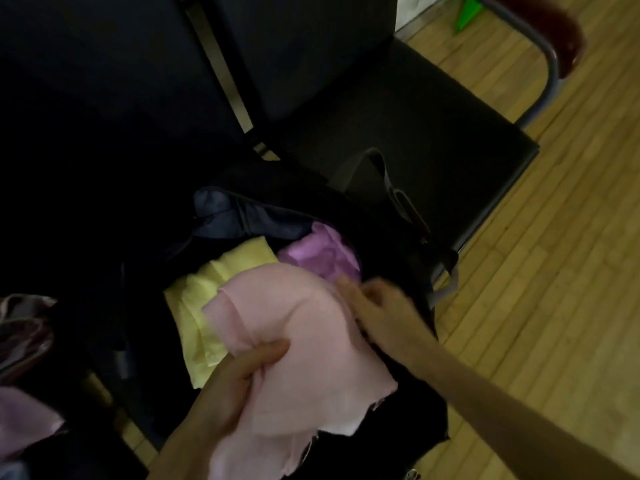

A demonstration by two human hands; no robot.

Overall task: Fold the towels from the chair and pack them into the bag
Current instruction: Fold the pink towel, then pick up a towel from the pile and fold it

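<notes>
Fingers (266,351) of the left hand (221,386) curl round a bunched corner of the pink towel (304,341), thumb on top, gripping it firmly. The right hand (377,299) reaches in from the right, its fingers bent at the towel's far edge and apparently pinching it, though motion blur softens the contact. The pink towel hangs between the two hands directly over the open mouth of the dark bag (242,209), loosely folded, with a frayed edge trailing toward the person.

By my reading the packing is well under way. A folded yellow towel (221,278) lies flat inside the bag on the left, and a crumpled purple towel (322,254) sits just beside it at the far right. The pink one is not yet down, so it looks like the third to go in. A pinkish cloth (24,420) at the lower left edge may be another towel waiting; too little of it shows to be sure.

Room is tight but workable. The likeliest free spot is on top of the yellow towel, below the left hand. The bag's strap (391,181) arches up behind the purple towel against the black chair seat (433,133), and the rim sags inward on the near right, where it could catch the trailing edge. The wooden floor (554,271) lies open to the right.
</notes>
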